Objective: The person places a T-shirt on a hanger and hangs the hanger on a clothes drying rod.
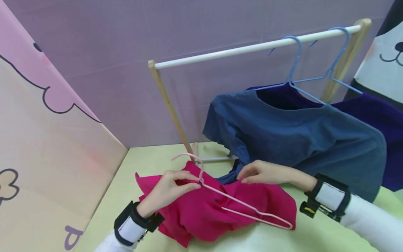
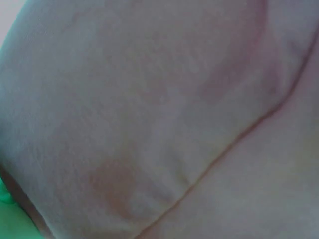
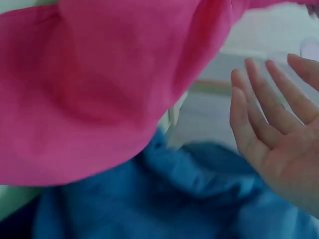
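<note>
A pink hanger lies slanted across a crumpled magenta garment on the table. Its hook points up and left, and its right end shows on top of the cloth; the left part is hidden by cloth or hand. My left hand pinches the hanger just below the hook, between thumb and fingers. In the left wrist view, skin of the left hand fills nearly everything. My right hand is at the garment's far edge, fingers loosely bent. The right wrist view shows that hand's fingers spread, gripping nothing, beside the magenta cloth.
Behind the garment stands a rack with a white rail and wooden posts. A blue-grey shirt and a dark purple garment hang there on blue hangers. A printed panel borders the pale table on the left.
</note>
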### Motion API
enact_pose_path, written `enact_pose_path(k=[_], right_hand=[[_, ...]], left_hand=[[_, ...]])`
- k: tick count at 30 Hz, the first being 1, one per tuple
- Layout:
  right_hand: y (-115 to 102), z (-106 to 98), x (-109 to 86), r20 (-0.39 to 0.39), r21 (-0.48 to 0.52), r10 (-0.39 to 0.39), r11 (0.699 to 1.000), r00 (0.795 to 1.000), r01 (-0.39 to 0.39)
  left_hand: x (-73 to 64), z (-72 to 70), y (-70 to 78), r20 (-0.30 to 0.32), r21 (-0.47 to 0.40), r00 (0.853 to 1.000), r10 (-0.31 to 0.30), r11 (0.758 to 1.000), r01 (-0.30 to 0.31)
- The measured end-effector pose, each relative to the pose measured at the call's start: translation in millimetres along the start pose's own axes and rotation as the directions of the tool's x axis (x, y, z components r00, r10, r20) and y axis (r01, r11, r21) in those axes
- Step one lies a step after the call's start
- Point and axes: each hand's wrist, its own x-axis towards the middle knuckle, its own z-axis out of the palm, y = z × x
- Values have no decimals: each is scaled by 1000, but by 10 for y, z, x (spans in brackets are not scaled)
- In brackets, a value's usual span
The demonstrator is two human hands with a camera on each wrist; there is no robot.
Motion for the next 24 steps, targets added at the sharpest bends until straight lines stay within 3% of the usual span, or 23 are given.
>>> enact_pose_path(k=[4, 10, 17, 24], right_hand=[[-187, 135, 194, 58, -113, -27, 993, 998, 33], [-297, 304, 330, 153, -163, -29, 985, 988, 54], [-169, 367, 333, 155, -224, -28, 973, 988, 63], [39, 423, 210, 124, -339, -4, 940, 992, 46]], left_hand=[[-3, -9, 19, 27, -25, 1000, 10, 1000, -10], [-18, -7, 32, 36, -31, 999, 5, 1000, -4], [-44, -21, 24, 30, -16, 1000, -4, 1000, 4], [-65, -35, -5, 50, -19, 999, -21, 1000, 22]])
